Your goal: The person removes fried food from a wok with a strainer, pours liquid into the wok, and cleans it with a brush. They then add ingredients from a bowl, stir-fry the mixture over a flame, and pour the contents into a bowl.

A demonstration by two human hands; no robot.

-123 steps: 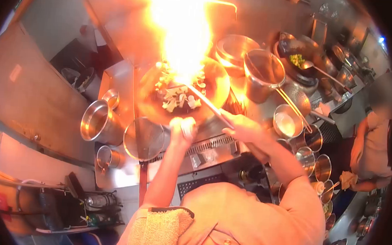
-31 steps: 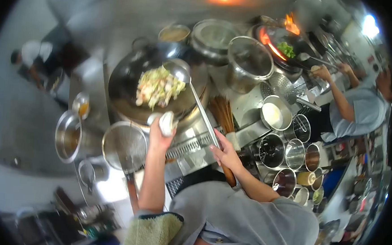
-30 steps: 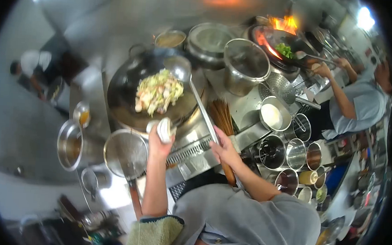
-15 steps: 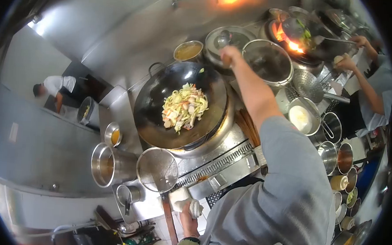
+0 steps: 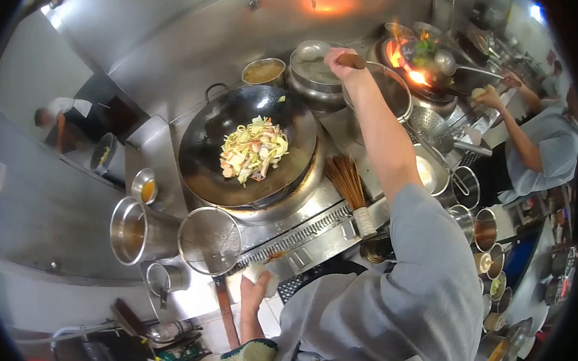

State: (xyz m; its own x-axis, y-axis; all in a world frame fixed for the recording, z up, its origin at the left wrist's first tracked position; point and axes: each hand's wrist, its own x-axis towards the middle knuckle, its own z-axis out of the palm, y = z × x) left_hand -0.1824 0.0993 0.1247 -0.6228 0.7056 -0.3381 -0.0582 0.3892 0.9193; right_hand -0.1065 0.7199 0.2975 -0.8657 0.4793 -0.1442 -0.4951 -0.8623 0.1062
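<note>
My right hand grips the wooden handle of a ladle, whose bowl is over the metal pot behind the wok. A folded white cloth is held in my left hand, low in front of the stove and beside the strainer's wooden handle. Sliced vegetables and pale pieces of food lie in the large black wok, which neither hand touches. The round mesh strainer rests over the counter at the wok's front left.
A bamboo brush lies right of the wok. Metal containers stand at the left, and a slotted skimmer at the right. Another person cooks over open flames; a further person bends at the far left.
My right hand and the ladle have moved, bringing the ladle's bowl up toward the pot's back rim. The whole view has shifted, and the bamboo brush shows more fully.
</note>
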